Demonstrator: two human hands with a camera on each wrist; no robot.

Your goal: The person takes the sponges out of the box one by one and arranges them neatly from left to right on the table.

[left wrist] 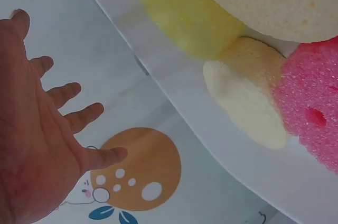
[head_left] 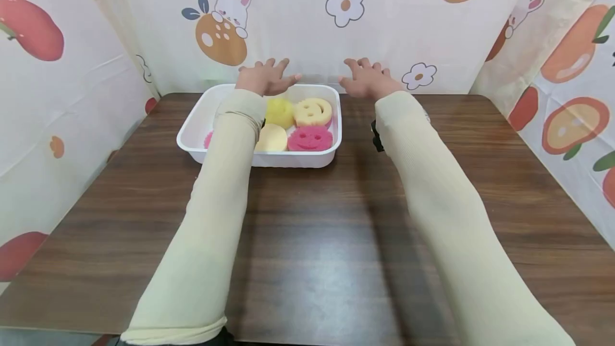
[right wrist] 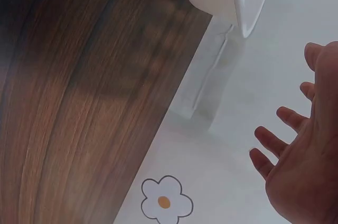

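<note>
Both hands are held out with fingers spread, neither holding anything. My left hand (head_left: 266, 77) hovers over the back rim of a white plastic tub (head_left: 293, 160); in the left wrist view the fingers (left wrist: 84, 115) are straight. To the right of the tub's back corner is my right hand (head_left: 370, 80), raised and spread. In the tub lie a yellow sponge (head_left: 280, 112), a cream smiley-face sponge (head_left: 312, 111), a plain cream round sponge (head_left: 271, 139) and a pink smiley-face sponge (head_left: 310, 139). A bit of pink (head_left: 208, 139) shows beside the left sleeve, which hides the tub's left part.
The tub stands at the back of a dark wood-grain table (head_left: 307, 228), close to its far edge. A white printed curtain (head_left: 298, 15) hangs behind the table and along both sides. Dark bands are worn at the wrists, one visible at the right wrist (head_left: 377, 136).
</note>
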